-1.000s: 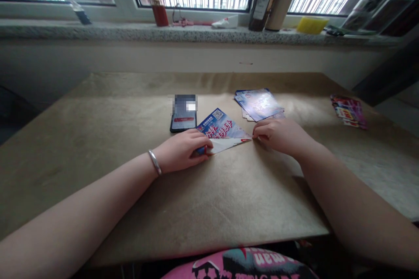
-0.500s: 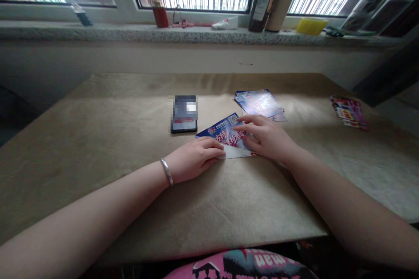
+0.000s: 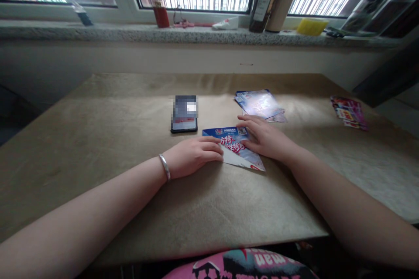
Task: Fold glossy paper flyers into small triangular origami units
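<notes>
A blue printed leaflet (image 3: 234, 144) with white-and-red lettering and a QR code lies on the table, a white folded-over strip along its lower left side. My left hand (image 3: 196, 153), a silver bangle at its wrist, rests flat over the leaflet's left part with fingers extended. At the right edge, my right hand (image 3: 265, 137) lies with fingers spread, thumb and fingertips touching the leaflet near the QR code. Neither hand is closed around the paper. Part of the leaflet's left side is hidden under my left fingers.
A smartphone (image 3: 184, 115) with a blurred screen lies beyond my left hand. Several similar leaflets (image 3: 260, 102) are stacked beyond my right hand, and colourful cards (image 3: 349, 113) lie at the far right. The granite windowsill (image 3: 131, 35) holds a jar (image 3: 262, 6) and a yellow object (image 3: 312, 27).
The leaflet has turned clockwise, its lower right corner swinging toward me and its top edge becoming nearly level. My right fingers have shifted slightly along its right side; my left hand has barely moved.
</notes>
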A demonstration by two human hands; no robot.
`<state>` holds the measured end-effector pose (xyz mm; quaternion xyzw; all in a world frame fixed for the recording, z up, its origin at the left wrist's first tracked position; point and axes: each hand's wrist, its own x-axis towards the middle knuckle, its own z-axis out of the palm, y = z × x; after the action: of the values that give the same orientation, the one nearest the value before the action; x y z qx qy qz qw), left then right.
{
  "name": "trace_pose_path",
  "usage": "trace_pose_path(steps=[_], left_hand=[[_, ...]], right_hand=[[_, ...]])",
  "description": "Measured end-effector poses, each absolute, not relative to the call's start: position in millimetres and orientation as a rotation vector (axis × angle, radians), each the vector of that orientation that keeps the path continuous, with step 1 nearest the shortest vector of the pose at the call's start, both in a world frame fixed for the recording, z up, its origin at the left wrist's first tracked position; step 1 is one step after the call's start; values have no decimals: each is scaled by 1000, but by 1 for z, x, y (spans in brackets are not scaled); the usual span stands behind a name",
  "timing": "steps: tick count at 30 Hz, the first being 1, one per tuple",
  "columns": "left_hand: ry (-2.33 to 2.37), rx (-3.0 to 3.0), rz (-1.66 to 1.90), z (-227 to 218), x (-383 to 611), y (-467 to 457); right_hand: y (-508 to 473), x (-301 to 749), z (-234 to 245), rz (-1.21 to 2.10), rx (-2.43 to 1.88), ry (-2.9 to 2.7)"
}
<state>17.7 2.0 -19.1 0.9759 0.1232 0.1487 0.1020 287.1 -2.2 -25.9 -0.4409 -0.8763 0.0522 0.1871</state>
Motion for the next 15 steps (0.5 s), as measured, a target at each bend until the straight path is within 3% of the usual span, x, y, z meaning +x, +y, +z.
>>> trace_pose_path(steps=[15], left_hand=[[912,3239,590,-19,10,4]], right_hand=[[-4,288,-20,288,-1182,-2470]])
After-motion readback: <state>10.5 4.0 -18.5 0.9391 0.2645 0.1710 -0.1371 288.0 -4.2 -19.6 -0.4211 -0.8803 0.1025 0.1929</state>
